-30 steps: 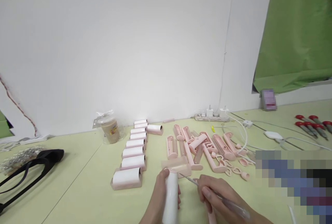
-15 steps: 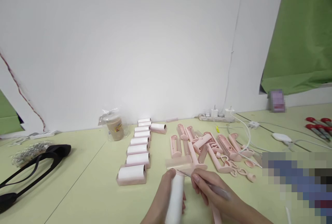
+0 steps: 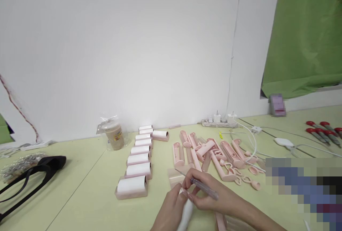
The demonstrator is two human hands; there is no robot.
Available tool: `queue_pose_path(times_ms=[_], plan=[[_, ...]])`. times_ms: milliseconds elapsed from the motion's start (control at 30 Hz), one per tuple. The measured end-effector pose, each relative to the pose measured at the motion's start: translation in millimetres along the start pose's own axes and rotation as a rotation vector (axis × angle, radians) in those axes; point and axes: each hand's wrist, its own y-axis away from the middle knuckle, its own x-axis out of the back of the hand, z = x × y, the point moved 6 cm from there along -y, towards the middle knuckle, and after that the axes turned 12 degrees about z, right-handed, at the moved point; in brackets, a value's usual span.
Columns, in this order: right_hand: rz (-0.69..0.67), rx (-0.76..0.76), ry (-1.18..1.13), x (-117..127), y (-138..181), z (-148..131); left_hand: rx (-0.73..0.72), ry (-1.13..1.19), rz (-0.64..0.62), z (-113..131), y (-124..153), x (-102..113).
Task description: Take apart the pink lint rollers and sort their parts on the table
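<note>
My left hand is closed around a white paper roll, whose top end points away from me. My right hand grips a slim screwdriver-like tool with a translucent purplish handle. Its thin metal shaft points left, above the roll's end. The right fingertips meet the left thumb at that end and pinch at its edge; what exactly they pinch is hidden. Just beyond the hands lies a clear plastic cover. A pink holder rests below my right wrist.
White rolls in pink cases form a column on the left. Pink holder parts pile up behind my hands. A bagged cup, a black strap item, a power strip, white cables and red-capped tools are around.
The tool's shaft has come away from the roll's end and now points left above it. My right fingers have moved left onto the roll's end. The view has shifted slightly.
</note>
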Motion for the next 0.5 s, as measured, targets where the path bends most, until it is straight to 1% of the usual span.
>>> queue_pose_path(times_ms=[67,100,233,367,433,500], plan=[[-0.018,-0.004,-0.018,-3,0,5,-0.092,-0.05,-0.01,4,1,1],[-0.026,-0.011,-0.024,-3,1,7,-0.112,-0.09,-0.011,5,1,2],[-0.055,-0.044,-0.007,-2,5,5,-0.118,-0.243,0.002,5,3,3],[-0.13,-0.082,0.057,-2,12,0,-0.149,-0.231,-0.043,9,5,-1],[-0.126,-0.078,0.084,0,12,-1,-0.145,-0.223,-0.05,10,6,-2],[-0.112,-0.067,0.043,2,9,-3,-0.133,-0.201,-0.034,12,7,-2]])
